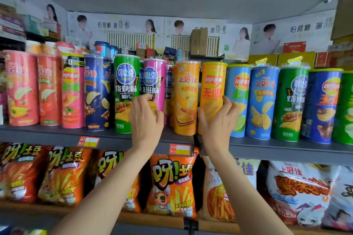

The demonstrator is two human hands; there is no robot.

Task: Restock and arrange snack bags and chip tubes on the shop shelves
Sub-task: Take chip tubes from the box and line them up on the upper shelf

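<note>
Reaching up to the chip-tube shelf (57,135) across the middle of the frame, the person has both hands at the centre of the row. The right hand (217,118) curls round the lower half of the orange Lay's tube (213,89), fingers wrapped on its right side, thumb on its left. The left hand (146,120) lies just left of centre, its fingers bent round the lower part of the pink tube (154,80). Both tubes stand upright, long axis vertical. Between the hands stands the orange Oishi tube (186,97), touched by neither. Any straightening likely turns on sliding the held tubes sideways toward it. Snack bags (172,183) fill the shelf below.
</note>
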